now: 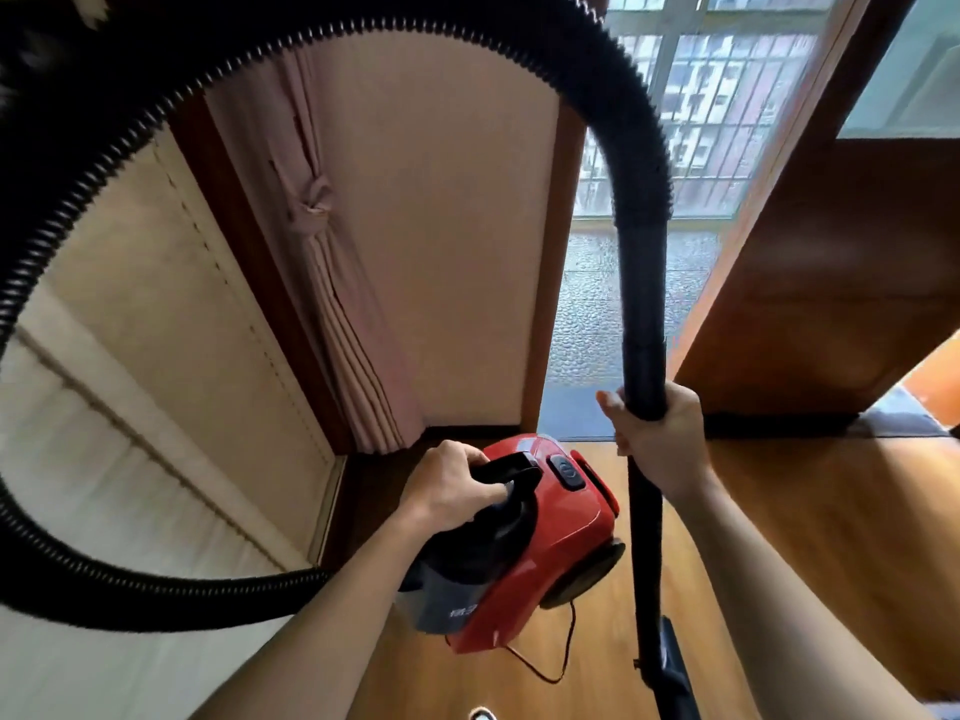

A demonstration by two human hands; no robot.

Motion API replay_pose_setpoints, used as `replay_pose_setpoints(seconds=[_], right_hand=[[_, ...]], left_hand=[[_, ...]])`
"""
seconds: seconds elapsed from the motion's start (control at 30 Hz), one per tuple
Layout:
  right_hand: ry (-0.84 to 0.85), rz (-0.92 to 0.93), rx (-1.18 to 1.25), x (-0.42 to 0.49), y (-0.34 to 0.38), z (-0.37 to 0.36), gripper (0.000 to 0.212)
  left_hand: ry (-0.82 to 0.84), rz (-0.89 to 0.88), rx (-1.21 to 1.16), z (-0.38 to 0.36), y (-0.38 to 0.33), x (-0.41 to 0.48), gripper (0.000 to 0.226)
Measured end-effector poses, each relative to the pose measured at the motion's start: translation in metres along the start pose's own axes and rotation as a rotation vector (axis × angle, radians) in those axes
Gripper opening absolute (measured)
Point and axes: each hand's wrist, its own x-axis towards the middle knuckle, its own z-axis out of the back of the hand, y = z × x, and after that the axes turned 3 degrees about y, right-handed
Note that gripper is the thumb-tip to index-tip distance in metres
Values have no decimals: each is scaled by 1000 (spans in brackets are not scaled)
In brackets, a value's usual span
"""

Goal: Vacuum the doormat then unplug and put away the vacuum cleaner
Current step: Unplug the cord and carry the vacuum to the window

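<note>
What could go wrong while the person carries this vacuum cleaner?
1. The thin cord hangs loose under the vacuum cleaner that the left hand holds; a foot might catch it.
2. The long hose loops wide overhead and could snag the tied curtain.
3. The wand in the right hand may knock the wooden cabinet beside it.

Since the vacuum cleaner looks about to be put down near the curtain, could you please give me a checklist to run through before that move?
1. Left hand grip on the vacuum cleaner handle: ok, fingers are curled round it.
2. Right hand grip on the wand: ok, it is wrapped round the tube.
3. Cord gathered up: not ok, it trails loose below the body.
4. Plug out of the socket: cannot tell, no plug is in view.
5. Hose free of the curtain: cannot tell, it loops wide in front of it.
</note>
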Motion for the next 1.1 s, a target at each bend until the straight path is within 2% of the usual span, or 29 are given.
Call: replay_pose_setpoints(seconds=[0.23, 0.37, 0.5, 0.8, 0.9, 1.1], right_hand=[[41, 29, -16, 95, -11, -36, 35], [48, 37, -9, 145, -27, -45, 36], [50, 8, 6, 189, -47, -57, 33], [128, -34, -2, 280, -94, -83, 30], [168, -32, -8, 309, -107, -90, 29], [173, -21, -20, 345, -140, -103, 26]], left_hand=[[-25, -4, 26, 39, 4, 100, 13], [-30, 24, 8, 49, 4, 149, 19], [-34, 70, 27, 51, 9, 189, 10], [-61, 174, 19, 62, 11, 266, 12], [-78, 187, -24, 63, 19, 290, 19], [-74, 216, -33, 56, 41, 332, 18]])
